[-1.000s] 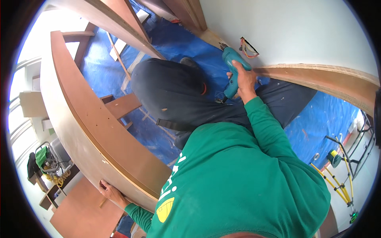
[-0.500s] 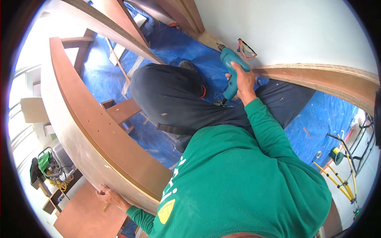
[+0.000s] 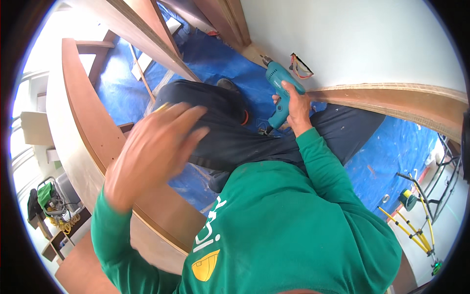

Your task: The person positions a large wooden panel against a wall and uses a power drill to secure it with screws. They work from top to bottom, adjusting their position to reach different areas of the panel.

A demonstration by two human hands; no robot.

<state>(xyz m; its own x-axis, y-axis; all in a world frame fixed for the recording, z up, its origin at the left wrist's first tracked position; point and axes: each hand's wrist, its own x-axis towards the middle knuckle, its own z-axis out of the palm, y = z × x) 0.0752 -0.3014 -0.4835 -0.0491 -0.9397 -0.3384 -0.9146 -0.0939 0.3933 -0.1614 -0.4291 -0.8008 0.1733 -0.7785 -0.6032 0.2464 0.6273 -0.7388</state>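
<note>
My right hand (image 3: 297, 105) is wrapped around the grip of a teal power drill (image 3: 281, 83), held over my right leg. The drill's chuck points up and away, toward the foot of the white wall. My left hand (image 3: 156, 147) is raised above the long curved wooden panel (image 3: 90, 112), blurred by motion. Its fingers are stretched, with the thumb apart from them. A small yellowish spot shows by its knuckles; I cannot tell what it is. The hand covers part of the panel and of my left knee.
Blue sheeting (image 3: 205, 54) covers the floor. A plywood-edged board (image 3: 391, 95) runs along the white wall (image 3: 352, 39) at the right. Wires (image 3: 299, 67) stick out of a wall opening beside the drill. A yellow-legged tripod (image 3: 416, 235) stands at the right, a green-and-black machine (image 3: 51, 201) at the left.
My left hand has left the curved panel's outer face and swung up and inward. The drill has shifted slightly left in view, still in my right hand.
</note>
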